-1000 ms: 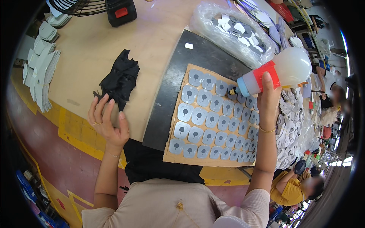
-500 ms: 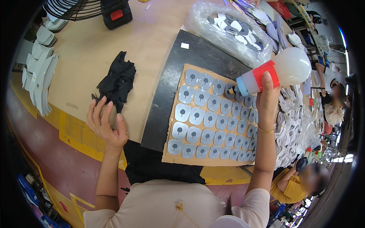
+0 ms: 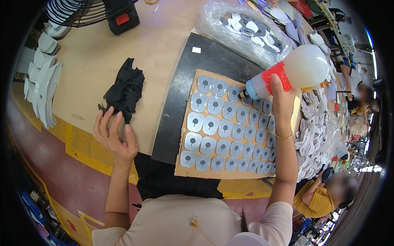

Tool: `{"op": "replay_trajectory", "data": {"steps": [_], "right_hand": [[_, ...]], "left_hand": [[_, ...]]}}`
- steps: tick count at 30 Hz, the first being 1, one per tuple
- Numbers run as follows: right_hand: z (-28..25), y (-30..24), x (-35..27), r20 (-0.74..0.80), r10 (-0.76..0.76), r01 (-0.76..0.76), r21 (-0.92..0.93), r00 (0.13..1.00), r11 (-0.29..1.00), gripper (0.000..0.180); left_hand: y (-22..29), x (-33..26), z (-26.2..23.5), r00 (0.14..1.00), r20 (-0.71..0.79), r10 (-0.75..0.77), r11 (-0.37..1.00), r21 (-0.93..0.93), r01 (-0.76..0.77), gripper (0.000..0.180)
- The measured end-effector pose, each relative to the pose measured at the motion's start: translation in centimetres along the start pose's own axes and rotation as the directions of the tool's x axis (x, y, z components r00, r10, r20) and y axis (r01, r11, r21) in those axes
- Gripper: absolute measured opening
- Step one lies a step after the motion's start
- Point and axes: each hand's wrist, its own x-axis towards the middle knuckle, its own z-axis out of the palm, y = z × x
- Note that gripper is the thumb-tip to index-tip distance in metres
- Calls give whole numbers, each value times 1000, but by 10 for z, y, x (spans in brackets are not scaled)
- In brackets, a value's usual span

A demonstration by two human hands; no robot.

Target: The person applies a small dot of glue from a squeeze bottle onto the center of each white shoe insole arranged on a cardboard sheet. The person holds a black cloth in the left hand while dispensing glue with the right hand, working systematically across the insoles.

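My right hand point(image 3: 283, 100) grips a translucent squeeze bottle point(image 3: 305, 67) with red tape round it and a pale blue collar. The bottle is tilted, its dark nozzle pointing down-left at the far row of grey rounded pieces point(image 3: 211, 124), near the third and fourth from the left. Each piece bears a dark mark, and they lie in rows on a brown cardboard sheet point(image 3: 184, 123). Fingers spread, my left hand point(image 3: 117, 137) rests on the table, fingertips at the near edge of a crumpled black cloth point(image 3: 124, 88).
Under the cardboard lies a black board point(image 3: 172, 102). Behind it sits a clear plastic bag point(image 3: 213, 24) of grey and white cut pieces. A black fan base point(image 3: 122, 22) stands far left, and stacked white pieces point(image 3: 43, 90) line the left edge. Right, a co-worker in yellow point(image 3: 316, 199).
My right hand has shifted the bottle left along the far row, its nozzle now one piece or so further left. My left hand stays beside the black cloth.
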Motion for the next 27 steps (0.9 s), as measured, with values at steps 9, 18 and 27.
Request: {"op": "replay_trajectory", "data": {"steps": [9,18,27], "right_hand": [[-18,10,6,34,77,-83,234,996,969,56],[-10,2,2,-65,-7,8,4,998,1000,48],[-12,11,2,20,41,-44,131,999,990,47]], "left_hand": [[1,0,0,1000,4,-2,1000,10,2,34],[1,0,0,1000,19,-7,1000,8,7,35],[1,0,-1,1000,24,-13,1000,11,13,33]]}}
